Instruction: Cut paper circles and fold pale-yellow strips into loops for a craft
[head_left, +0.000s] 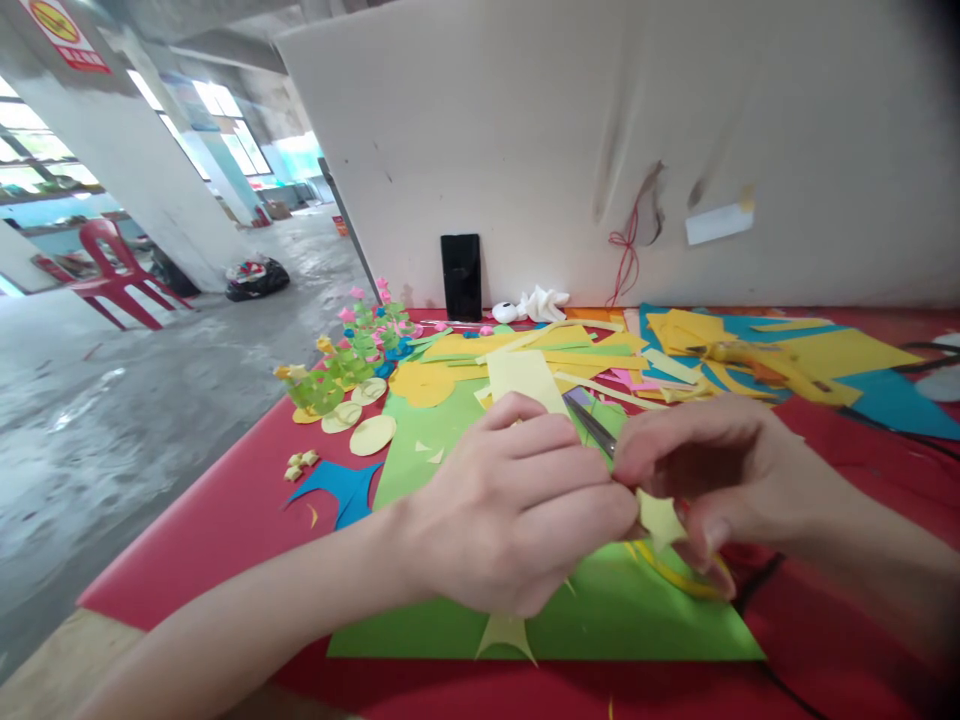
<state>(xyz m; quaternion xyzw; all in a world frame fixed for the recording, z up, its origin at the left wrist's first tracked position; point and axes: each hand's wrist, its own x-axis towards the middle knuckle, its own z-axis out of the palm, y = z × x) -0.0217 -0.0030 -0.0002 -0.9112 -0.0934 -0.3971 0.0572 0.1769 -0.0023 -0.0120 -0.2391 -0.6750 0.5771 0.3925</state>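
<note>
- A table under a red cover (217, 520) stands in a large, bare room with a grey concrete floor (300, 270).
- Off to the left I see a red plastic chair (120, 265), a black bag (256, 278) and a pale column (127, 140) with a warning sign (66, 35); windows let in light behind them.
- A whitish upright panel (487, 130) closes the table's far side, with a dark phone (461, 278) propped against it.
- A green sheet (427, 440) covers the middle of the table, with yellow paper strips (555, 345) heaped along its far part.
- Left of the sheet are pale paper discs (373, 435), small folded stars (300, 463) and a blue paper scrap (345, 490).
- At the far right, a yellow tool (780, 365) rests on blue and yellow paper.
- Above the green sheet, the left hand (517, 500) is curled, its fingertips hidden; I cannot tell what it grips.
- The right hand (697, 480) has thumb and fingers closed around a pale yellow star (660, 520), which sits just beside the left knuckles.
- Scissors (592, 425) show between and below the hands; whether they are held is unclear.
</note>
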